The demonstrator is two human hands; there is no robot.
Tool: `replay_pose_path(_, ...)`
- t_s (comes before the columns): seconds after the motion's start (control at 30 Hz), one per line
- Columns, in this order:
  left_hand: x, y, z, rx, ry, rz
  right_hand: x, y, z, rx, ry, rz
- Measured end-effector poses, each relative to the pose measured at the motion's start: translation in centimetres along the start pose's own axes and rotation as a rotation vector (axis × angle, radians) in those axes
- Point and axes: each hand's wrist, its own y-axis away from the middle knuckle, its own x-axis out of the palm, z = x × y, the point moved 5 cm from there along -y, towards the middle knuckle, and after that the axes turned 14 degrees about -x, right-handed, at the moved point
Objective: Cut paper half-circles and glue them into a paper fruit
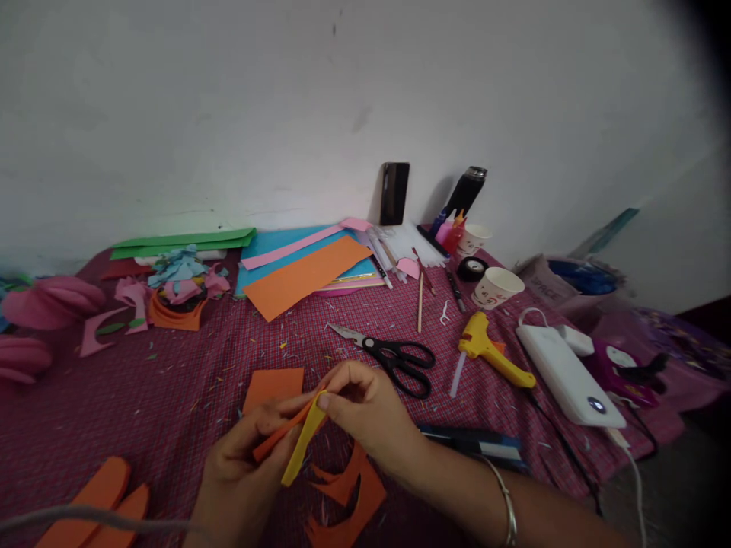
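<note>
Pinching a yellow strip – right hand grips its top. Left hand clasps an orange strip against it, scissors nearby.

Two hands, one scissors, one glue gun, two paper cups, one power bank.

Matt yellow paper strip, woven checked cloth, glossy plastic-handled metal scissors.

head camera looks forward and down, close over hands, checked cloth running to wall.
</note>
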Motion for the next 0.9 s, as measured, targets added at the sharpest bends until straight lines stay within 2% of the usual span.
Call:
replay_pose_path(0.37,1.1,0.5,-0.5,-0.155,0.202,-0.048,0.1,0.1,0.3,0.036,-0.057,-0.041)
replay_pose_path(0.57,1.6,0.6,-0.6,-0.191,0.269,-0.009,0.1,0.1,0.2,0.069,-0.042,-0.018)
replay_pose_path(0.77,1.4,0.3,-0.1,-0.141,0.187,0.05,0.0,0.2,0.4,0.029,-0.029,0.011)
replay_pose_path(0.9,0.5,0.2,-0.6,0.006,0.049,0.012,-0.1,0.2,0.5,0.048,-0.007,0.014)
